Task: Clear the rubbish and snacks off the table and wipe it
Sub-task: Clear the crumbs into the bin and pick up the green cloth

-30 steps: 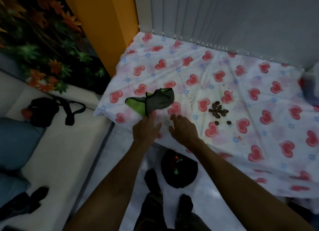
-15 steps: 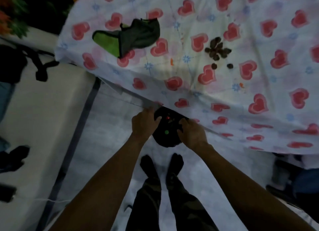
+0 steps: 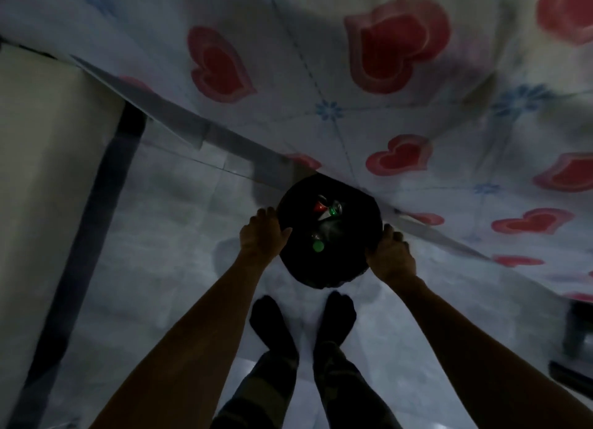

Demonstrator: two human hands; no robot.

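1. Left hand (image 3: 263, 236) grips the left rim of the black bin (image 3: 340, 268), fingers curled over the edge.
2. Right hand (image 3: 390, 255) does the same on the right rim.
3. The bin sits on the floor (image 3: 179, 236), its far side tucked under the hanging heart tablecloth (image 3: 353, 124).
4. Inside there's a green cap (image 3: 317, 246) and a red cap (image 3: 319, 206); the rest is too dark to tell.

Dim light; pale tiled floor (image 3: 179, 236); cream seat (image 3: 48, 172) left.
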